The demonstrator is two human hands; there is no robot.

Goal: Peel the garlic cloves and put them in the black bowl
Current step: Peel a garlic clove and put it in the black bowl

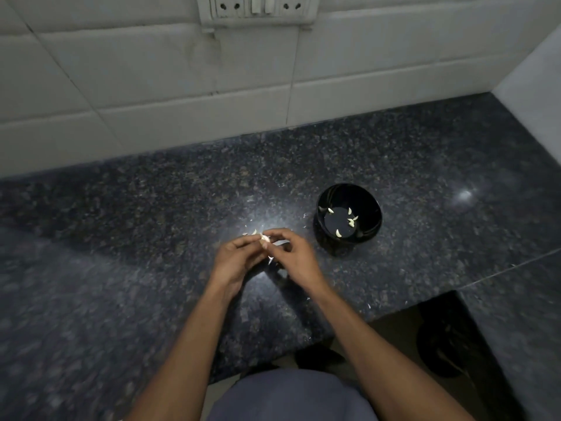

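A small pale garlic clove is pinched between the fingertips of both hands above the dark granite counter. My left hand holds it from the left, fingers curled around it. My right hand pinches it from the right, and a thin bit of white skin hangs below the fingers. The black bowl stands just right of my hands and holds several peeled cloves.
Small scraps of garlic skin lie on the counter beyond my fingers and near the front edge. A tiled wall with a socket panel rises behind. The counter steps down at the right front, with a dark round object on the floor below.
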